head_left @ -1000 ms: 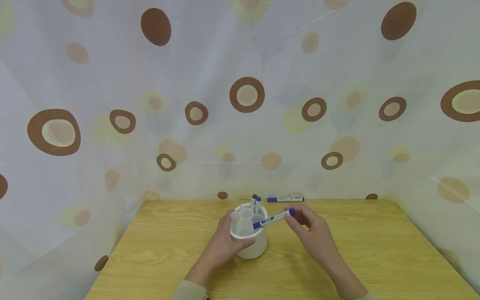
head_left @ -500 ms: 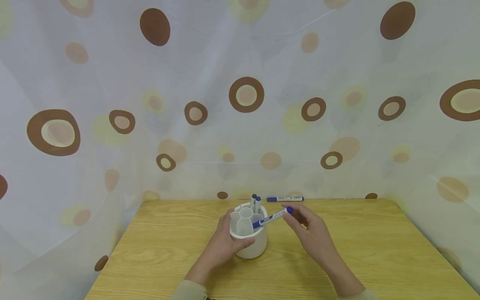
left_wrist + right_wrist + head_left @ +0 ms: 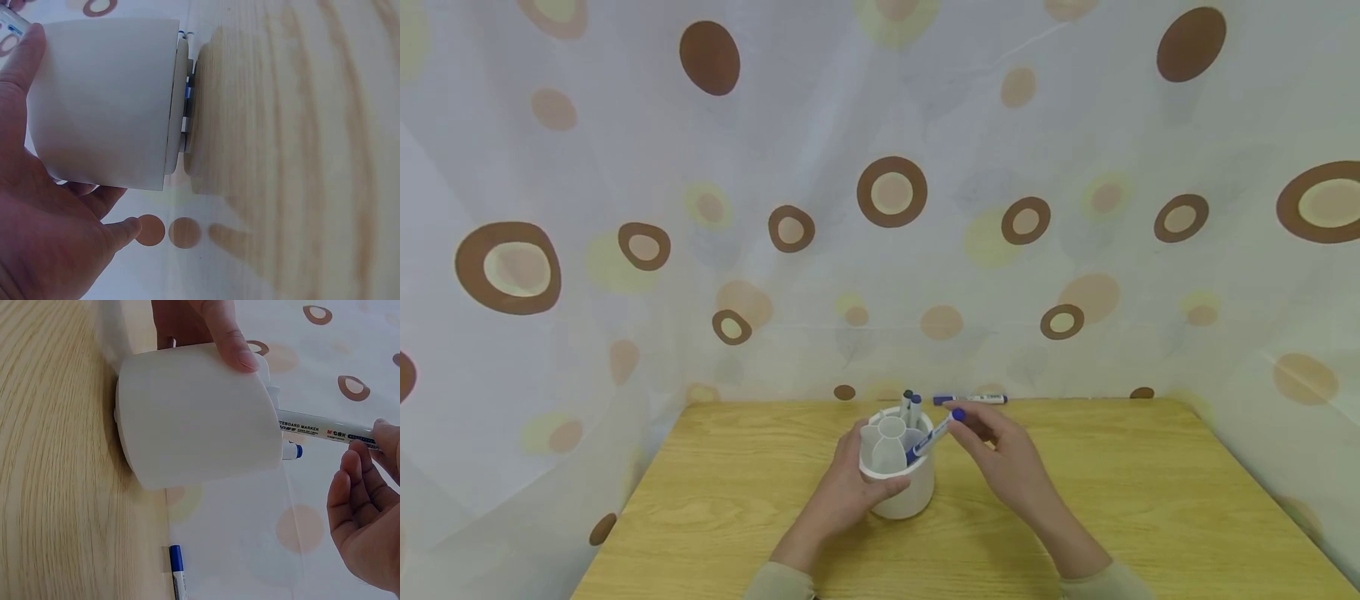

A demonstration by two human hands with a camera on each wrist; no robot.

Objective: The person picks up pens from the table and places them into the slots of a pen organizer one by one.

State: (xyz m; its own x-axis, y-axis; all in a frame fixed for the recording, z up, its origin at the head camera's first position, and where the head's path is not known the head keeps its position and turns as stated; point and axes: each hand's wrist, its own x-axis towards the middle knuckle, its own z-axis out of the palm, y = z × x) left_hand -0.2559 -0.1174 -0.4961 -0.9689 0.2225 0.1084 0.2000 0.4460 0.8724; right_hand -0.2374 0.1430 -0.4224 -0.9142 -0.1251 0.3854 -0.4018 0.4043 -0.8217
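Note:
A round white pen holder (image 3: 904, 497) with inner dividers stands on the table. My left hand (image 3: 844, 492) grips it from the left, thumb across its front near the rim. In the right wrist view that thumb (image 3: 234, 350) lies on the holder's wall. My right hand (image 3: 1006, 457) pinches a whiteboard marker (image 3: 935, 435) by its blue upper end. The marker slants down to the left, its blue-capped lower end inside a right-hand compartment. Two more markers (image 3: 915, 410), one with a dark end and one with a blue end, stand upright at the back of the holder.
Another blue-capped marker (image 3: 972, 400) lies flat along the table's back edge, behind my right hand. The wooden table (image 3: 737, 467) meets a pale curtain (image 3: 805, 150) with brown and beige dots at the back and sides.
My right hand has moved left, toward the holder. The marker in it has tipped steeper, its lower end sitting deeper in the compartment. The left hand and holder have stayed put.

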